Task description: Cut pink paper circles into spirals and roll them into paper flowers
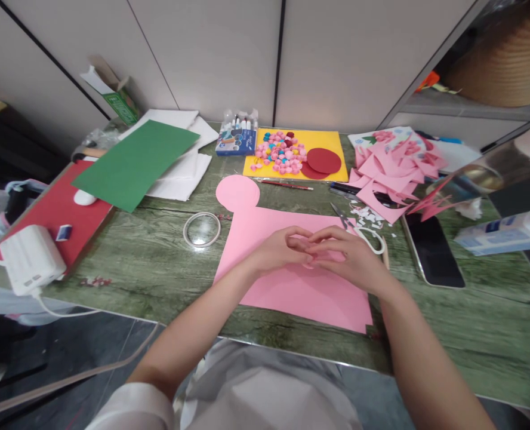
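Over a sheet of pink paper [292, 292], my left hand [280, 248] and my right hand [352, 257] meet at the fingertips. The fingers of both hands are curled and pinched close together; whatever is between them is too small or hidden to make out. A pink paper circle [237, 193] lies at the sheet's upper left corner. White-handled scissors [375, 239] rest beyond my right hand, partly over the sheet's right edge. To the left of the sheet is a pale ring [201, 230], flat on the table.
Small pink, blue and red balls and dark red circles [324, 161] lie on yellow paper [301, 138]. Pink scraps [390, 164], a phone [433, 248] and a bottle [507, 233] occupy the right. Green paper [137, 161], red paper [36, 215] and a white charger [32, 260] are left.
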